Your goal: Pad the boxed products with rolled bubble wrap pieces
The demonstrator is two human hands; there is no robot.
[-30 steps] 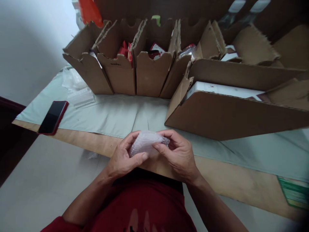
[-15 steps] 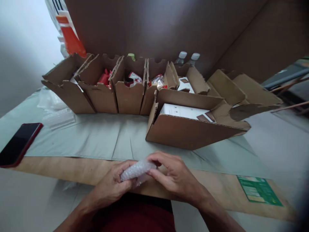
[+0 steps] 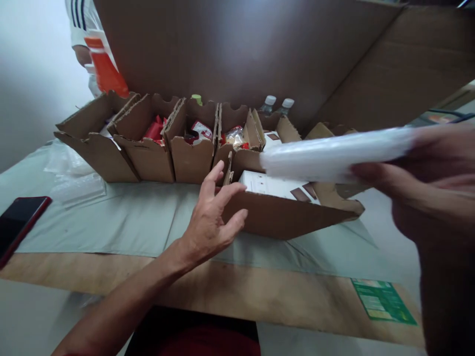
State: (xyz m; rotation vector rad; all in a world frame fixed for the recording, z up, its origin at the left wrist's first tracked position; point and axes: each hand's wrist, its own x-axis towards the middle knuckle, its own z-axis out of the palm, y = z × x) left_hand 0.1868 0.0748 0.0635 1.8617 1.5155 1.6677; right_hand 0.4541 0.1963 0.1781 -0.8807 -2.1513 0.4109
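Note:
My right hand (image 3: pixel 419 183) is raised close to the camera at the right, blurred, with its fingers pinched on a bubble-wrapped packet (image 3: pixel 334 155) that stretches leftward over the boxes. My left hand (image 3: pixel 213 217) hovers open with fingers spread, just in front of the near corner of a low cardboard box (image 3: pixel 285 217). That box holds a white flat carton (image 3: pixel 274 185).
A row of several cardboard bins (image 3: pixel 148 148) with red and white packets stands at the back. A red phone (image 3: pixel 18 222) lies at the left edge beside clear plastic bags (image 3: pixel 74 183). A green card (image 3: pixel 382 299) lies at the right. Another person's arm (image 3: pixel 83 49) shows at top left.
Both hands held the bubble-wrapped packet low at the table edge. Now my right hand has lifted it up to the right, and my left hand has let go and reached forward.

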